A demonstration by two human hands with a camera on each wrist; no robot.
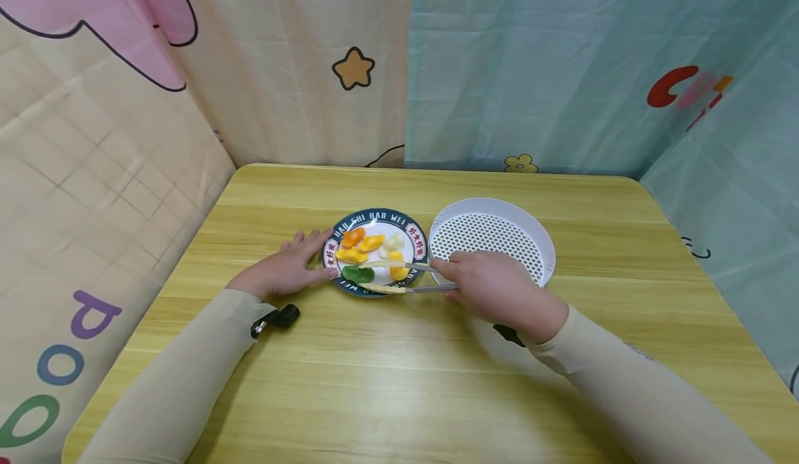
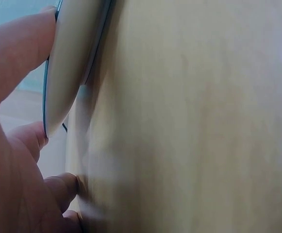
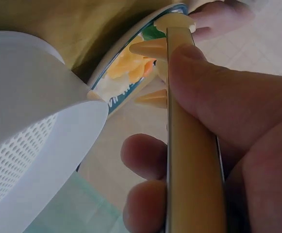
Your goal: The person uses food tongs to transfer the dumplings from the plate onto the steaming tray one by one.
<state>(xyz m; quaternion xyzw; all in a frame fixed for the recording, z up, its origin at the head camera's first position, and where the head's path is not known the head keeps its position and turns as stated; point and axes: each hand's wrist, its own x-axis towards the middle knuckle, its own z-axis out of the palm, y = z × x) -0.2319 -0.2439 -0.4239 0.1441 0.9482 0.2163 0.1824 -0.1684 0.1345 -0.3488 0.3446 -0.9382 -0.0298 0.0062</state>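
My right hand [image 1: 499, 287] grips a pair of tongs [image 1: 421, 289] with metal arms and cream tips; the thumb presses along one arm in the right wrist view. The parted tips reach over a round plate [image 1: 417, 232] with a dark patterned rim. A green dumpling-shaped piece [image 1: 353, 274] lies at the ends of the tips. Orange [image 1: 353, 236], yellow [image 1: 351, 255] and white pieces [image 1: 392, 245] share the plate. With fingers spread, my left hand [image 1: 293, 264] touches the plate's left rim; its thumb and a fingertip meet the edge, other fingertips rest on the table.
Just right of the plate stands a white round basket [image 1: 544, 235] with a perforated bottom, partly hidden by my right hand. Both sit on a wood-grain table [image 1: 374, 367]. Printed curtains [image 1: 530, 69] hang beyond the table's far edge and along both sides.
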